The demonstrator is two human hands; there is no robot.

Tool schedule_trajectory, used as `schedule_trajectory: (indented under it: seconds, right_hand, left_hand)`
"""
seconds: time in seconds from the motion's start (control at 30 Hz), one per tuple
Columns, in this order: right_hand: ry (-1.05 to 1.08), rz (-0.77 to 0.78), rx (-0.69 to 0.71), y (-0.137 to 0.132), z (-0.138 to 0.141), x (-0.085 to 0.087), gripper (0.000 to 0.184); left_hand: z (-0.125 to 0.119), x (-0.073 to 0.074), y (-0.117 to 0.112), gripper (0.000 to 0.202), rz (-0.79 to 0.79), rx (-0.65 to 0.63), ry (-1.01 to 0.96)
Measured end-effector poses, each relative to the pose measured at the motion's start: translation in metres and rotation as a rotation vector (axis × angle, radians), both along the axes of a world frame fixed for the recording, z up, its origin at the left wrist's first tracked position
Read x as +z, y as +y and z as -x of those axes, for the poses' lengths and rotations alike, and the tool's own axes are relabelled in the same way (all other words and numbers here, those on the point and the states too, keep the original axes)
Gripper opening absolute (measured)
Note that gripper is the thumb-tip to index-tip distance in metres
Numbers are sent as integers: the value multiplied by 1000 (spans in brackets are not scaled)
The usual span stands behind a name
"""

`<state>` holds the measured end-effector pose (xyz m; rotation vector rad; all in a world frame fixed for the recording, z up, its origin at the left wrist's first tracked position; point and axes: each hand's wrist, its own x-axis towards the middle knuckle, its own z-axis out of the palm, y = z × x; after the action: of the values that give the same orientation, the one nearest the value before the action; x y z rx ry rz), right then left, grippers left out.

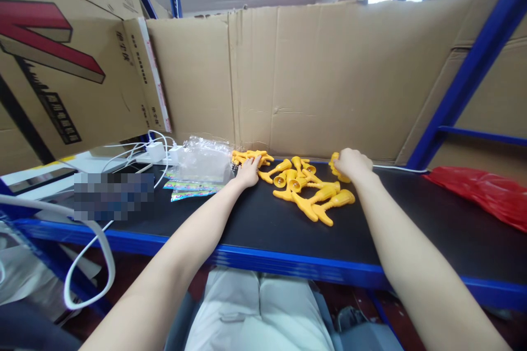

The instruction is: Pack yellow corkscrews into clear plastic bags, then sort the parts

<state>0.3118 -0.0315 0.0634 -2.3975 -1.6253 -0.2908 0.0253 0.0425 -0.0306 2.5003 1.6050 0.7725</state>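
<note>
Several yellow bird-foot-shaped pieces (325, 192), with hollow cup ends and splayed toes, lie loose on the black shelf top between my hands. At the back left, my left hand (248, 171) rests on a small pile of similar yellow pieces (263, 157), fingers stretched over it. My right hand (354, 163) is at the back right, curled over another clump of yellow pieces (335, 164); its fingertips are partly hidden. Clear plastic bags (208, 156) lie left of my left hand, above colourful printed packets (191, 189).
A cardboard sheet (329, 77) walls off the back. A large printed box (82, 66) stands at left, near white chargers (155, 152) and cables. A red plastic bag (481, 192) lies at right. Blue shelf posts (465, 77) and a blue front edge (288, 263) frame the surface.
</note>
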Motion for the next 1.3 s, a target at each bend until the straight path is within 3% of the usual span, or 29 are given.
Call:
schedule_trajectory:
  seconds: [0.1, 0.23, 0.47, 0.6, 0.87, 1.1, 1.3]
  right_hand:
    - [-46, -41, 90, 1, 11, -3, 34]
    - [-81, -103, 250, -1, 29, -6, 32]
    - [-33, -112, 727, -6, 61, -16, 27]
    - [49, -106, 883, 1, 71, -29, 26]
    - [39, -78, 942, 30, 89, -34, 24]
    - [-60, 205, 855, 49, 111, -30, 40]
    - [-84, 301, 822, 56, 122, -25, 23]
  left_hand:
    - [-1, 1, -1, 67, 46, 66, 18]
    - [-2, 3, -4, 70, 21, 61, 42]
    - [-2, 4, -8, 66, -23, 73, 37]
    - [-3, 6, -12, 69, 34, 58, 37]
    - [-3, 11, -15, 78, 159, 56, 61]
    - [-5, 15, -16, 76, 208, 75, 29]
    - [-5, 9, -7, 66, 151, 79, -27]
